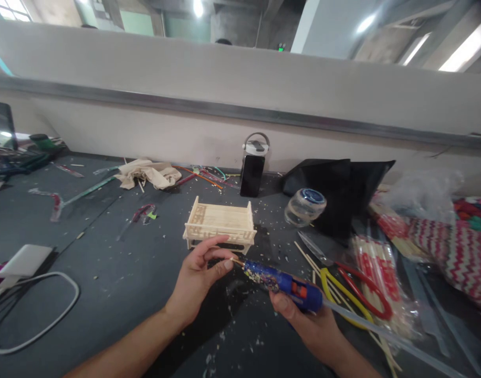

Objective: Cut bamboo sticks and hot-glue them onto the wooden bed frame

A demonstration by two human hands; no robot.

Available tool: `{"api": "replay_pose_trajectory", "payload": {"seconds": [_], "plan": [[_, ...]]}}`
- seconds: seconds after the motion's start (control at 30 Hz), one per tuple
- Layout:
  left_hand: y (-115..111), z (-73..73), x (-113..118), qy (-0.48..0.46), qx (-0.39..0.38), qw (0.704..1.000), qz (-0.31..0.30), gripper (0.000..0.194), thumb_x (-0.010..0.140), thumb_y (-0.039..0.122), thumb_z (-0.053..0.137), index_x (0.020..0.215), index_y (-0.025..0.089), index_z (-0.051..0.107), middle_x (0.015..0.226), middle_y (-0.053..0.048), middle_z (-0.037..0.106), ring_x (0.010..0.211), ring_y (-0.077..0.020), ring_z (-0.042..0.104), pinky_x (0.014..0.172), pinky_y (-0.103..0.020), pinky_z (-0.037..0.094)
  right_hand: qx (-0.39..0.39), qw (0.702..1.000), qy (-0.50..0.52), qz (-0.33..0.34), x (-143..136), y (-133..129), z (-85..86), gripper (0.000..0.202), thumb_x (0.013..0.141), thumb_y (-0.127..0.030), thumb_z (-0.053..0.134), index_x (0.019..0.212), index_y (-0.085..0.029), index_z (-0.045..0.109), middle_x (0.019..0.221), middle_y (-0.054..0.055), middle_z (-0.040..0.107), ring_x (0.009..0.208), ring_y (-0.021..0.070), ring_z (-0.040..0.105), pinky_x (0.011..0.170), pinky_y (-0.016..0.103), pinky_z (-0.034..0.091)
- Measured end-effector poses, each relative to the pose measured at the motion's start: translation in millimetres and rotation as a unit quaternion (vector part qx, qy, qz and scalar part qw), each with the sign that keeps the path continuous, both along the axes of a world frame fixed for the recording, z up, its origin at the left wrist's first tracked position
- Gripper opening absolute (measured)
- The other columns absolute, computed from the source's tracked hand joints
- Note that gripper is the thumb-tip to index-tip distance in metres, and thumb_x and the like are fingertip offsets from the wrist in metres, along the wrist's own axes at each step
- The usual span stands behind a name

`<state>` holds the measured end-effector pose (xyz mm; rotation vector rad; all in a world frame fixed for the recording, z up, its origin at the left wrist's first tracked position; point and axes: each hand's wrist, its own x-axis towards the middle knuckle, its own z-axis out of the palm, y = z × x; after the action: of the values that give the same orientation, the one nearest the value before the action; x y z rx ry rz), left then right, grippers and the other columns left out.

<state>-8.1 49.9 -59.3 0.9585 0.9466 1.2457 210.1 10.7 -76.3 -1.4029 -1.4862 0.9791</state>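
Note:
A blue hot glue gun (283, 281) speckled with glitter and crumbs lies in the grip of my right hand (315, 331), a long clear glue stick (382, 329) running out of its rear. My left hand (199, 273) is closed in a pinch right at the nozzle. Whatever is between its thumb and forefinger is too small to make out. Just beyond my left fingertips stands a small model bed-like frame (220, 223) built of pale wooden sticks, its lower front edge partly hidden by my fingers.
Scissors (358, 289), loose sticks and packaged sticks (376, 273) lie on the right. Behind them are a glass jar (305, 206) and black bag (338, 189). A phone (252, 176) leans at the back, near crumpled cloth (148, 174). A white charger (25, 266) with cable lies left.

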Motion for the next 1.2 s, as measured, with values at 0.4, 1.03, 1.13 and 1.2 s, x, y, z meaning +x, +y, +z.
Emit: {"api": "replay_pose_trajectory", "payload": {"seconds": [0.4,1.03,1.13,1.2], "plan": [[0,1.1,0,-0.003,-0.010,1.000,0.000,0.041,0.072,0.022,0.075,0.112,0.023,0.062,0.083,0.001,0.069,0.082,-0.0105,0.060,0.079,-0.020,0.046,-0.025,0.998,0.033,-0.049,-7,-4,3.9,0.037,0.065,-0.055,0.071,0.071,-0.020,0.066,0.070,0.005,0.070,0.064,0.0204,0.066,0.063,0.031,0.058],[0,-0.1,0,-0.013,-0.019,1.000,0.001,0.043,0.071,0.022,0.076,0.111,0.022,0.062,0.083,0.000,0.069,0.083,-0.0122,0.060,0.079,-0.023,0.046,-0.022,0.999,0.004,-0.041,-4,-3,4.3,0.037,0.066,-0.056,0.070,0.071,-0.020,0.066,0.068,0.005,0.068,0.064,0.0206,0.065,0.060,0.031,0.057],[0,0.3,0,-0.013,-0.020,1.000,0.005,0.042,0.071,0.021,0.076,0.111,0.022,0.063,0.083,0.000,0.069,0.081,-0.0115,0.060,0.078,-0.021,0.046,-0.030,0.997,0.018,-0.074,-9,-5,6.2,0.039,0.065,-0.058,0.071,0.069,-0.020,0.064,0.072,0.006,0.069,0.068,0.0217,0.066,0.065,0.033,0.058],[0,0.9,0,-0.013,-0.022,1.000,0.008,0.042,0.070,0.021,0.077,0.110,0.022,0.063,0.082,0.000,0.069,0.081,-0.0118,0.061,0.078,-0.022,0.047,-0.034,0.996,0.027,-0.075,-12,-6,9.1,0.039,0.065,-0.058,0.070,0.067,-0.020,0.063,0.074,0.006,0.070,0.068,0.0213,0.066,0.066,0.033,0.057]]}}
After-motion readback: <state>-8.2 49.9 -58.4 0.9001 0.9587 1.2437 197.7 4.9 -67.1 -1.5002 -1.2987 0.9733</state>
